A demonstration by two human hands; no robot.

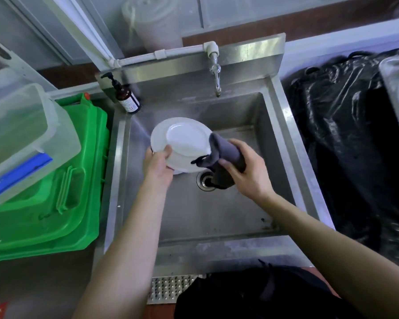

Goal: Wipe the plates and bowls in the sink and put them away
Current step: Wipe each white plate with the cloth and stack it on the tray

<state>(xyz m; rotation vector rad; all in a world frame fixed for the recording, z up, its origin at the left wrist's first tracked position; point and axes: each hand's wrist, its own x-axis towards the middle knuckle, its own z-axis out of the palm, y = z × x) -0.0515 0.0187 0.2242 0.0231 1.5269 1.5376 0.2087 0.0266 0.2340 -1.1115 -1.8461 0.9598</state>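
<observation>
Head view: the left hand [158,163] pinches the white plate [182,143] at its lower left edge, thumb on top, other fingers hidden under it. The right hand [244,171] curls its fingers around a grey cloth [224,155] touching the plate's right edge. Both are over the steel sink [217,217] at frame centre, near the drain [204,180] and below the tap [215,74].
</observation>
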